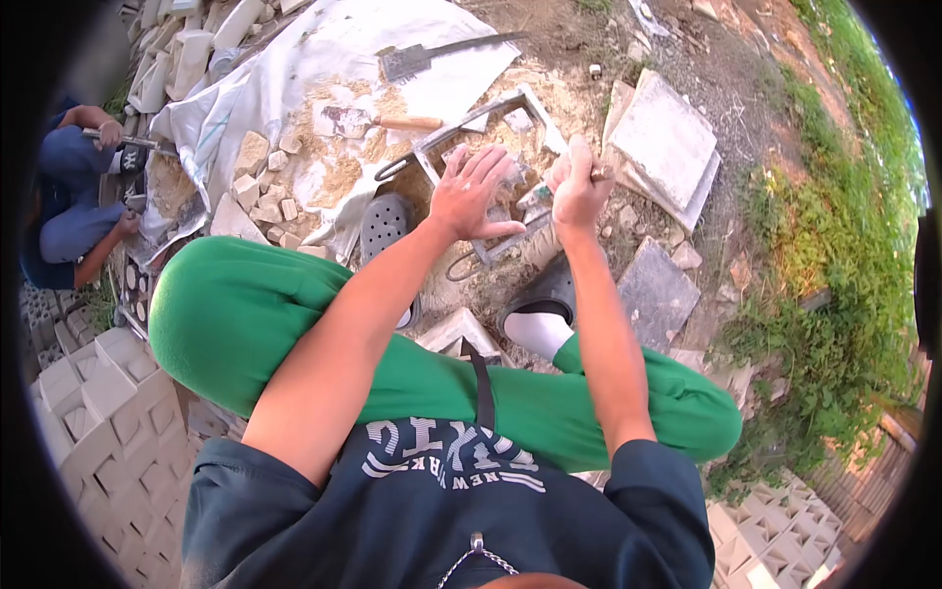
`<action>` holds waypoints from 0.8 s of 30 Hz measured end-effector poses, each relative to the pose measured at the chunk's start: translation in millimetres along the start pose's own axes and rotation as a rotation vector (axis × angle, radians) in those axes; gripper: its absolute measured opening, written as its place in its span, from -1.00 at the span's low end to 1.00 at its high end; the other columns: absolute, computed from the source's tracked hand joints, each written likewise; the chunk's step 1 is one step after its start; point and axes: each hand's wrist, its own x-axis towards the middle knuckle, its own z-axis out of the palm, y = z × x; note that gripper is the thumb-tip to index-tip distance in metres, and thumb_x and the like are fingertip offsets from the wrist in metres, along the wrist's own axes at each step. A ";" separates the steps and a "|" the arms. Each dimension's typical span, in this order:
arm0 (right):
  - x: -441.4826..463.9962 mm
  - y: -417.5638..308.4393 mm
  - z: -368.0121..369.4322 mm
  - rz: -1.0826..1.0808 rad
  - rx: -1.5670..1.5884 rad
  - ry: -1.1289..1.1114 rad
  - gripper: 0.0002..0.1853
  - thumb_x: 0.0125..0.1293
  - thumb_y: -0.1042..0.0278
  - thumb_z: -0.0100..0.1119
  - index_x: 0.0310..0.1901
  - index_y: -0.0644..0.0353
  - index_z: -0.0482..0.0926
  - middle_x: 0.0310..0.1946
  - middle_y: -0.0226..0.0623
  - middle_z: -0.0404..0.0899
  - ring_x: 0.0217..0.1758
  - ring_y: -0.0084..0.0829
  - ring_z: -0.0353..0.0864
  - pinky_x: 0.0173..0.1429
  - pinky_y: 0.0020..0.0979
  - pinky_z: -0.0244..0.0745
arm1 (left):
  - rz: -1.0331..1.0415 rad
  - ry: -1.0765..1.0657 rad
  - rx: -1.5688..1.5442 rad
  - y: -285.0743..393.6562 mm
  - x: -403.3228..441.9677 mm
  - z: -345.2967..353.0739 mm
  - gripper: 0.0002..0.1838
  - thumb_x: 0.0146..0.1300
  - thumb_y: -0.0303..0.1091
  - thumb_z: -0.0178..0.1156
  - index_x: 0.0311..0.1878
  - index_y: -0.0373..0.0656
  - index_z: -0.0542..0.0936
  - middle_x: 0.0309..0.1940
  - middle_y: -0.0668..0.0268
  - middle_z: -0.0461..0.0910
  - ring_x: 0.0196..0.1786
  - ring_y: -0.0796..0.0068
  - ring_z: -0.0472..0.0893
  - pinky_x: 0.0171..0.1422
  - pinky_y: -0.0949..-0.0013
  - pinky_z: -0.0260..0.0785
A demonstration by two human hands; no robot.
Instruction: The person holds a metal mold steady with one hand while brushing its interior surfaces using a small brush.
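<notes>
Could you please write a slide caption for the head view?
Left hand spread open over a grey frame; right hand closed around what seems a handle.

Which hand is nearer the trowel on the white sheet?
Left: the left hand is over the metal frame, right of the trowel; the right hand is farther right.

Wide head view faces forward, down, near left hand, right hand.
</notes>
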 end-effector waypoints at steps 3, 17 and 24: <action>-5.3 -44.1 8.0 -0.087 0.125 -0.077 -0.52 0.49 0.25 0.04 -0.65 0.18 0.34 -0.74 -0.50 0.31 -0.72 -0.68 0.18 -0.61 -0.50 0.00 | -0.008 -0.019 -0.012 0.6 0.0 -0.6 0.25 -0.12 0.60 0.17 0.46 -0.20 0.17 0.45 0.18 0.22 0.54 0.28 0.14 0.62 -0.06 -0.24; -9.8 -36.3 -7.2 -0.168 -0.148 -0.480 -0.49 0.46 0.19 -0.01 -0.68 0.24 0.34 -0.76 -0.51 0.27 -0.68 -0.66 0.18 -0.58 -0.46 0.02 | 0.062 -0.075 0.010 -1.7 4.2 -4.6 0.42 -0.24 0.72 0.09 0.51 -0.25 0.05 0.49 0.18 0.16 0.57 0.27 0.07 0.62 -0.08 -0.27; -7.1 -21.4 -5.0 -0.112 -0.363 -0.653 -0.61 0.38 0.31 0.04 -0.60 0.33 0.41 -0.76 -0.46 0.23 -0.66 -0.61 0.17 -0.54 -0.43 0.07 | 0.102 -0.075 -0.008 -3.8 -1.3 -2.4 0.42 -0.24 0.72 0.09 0.51 -0.24 0.06 0.49 0.17 0.17 0.56 0.24 0.10 0.61 -0.09 -0.24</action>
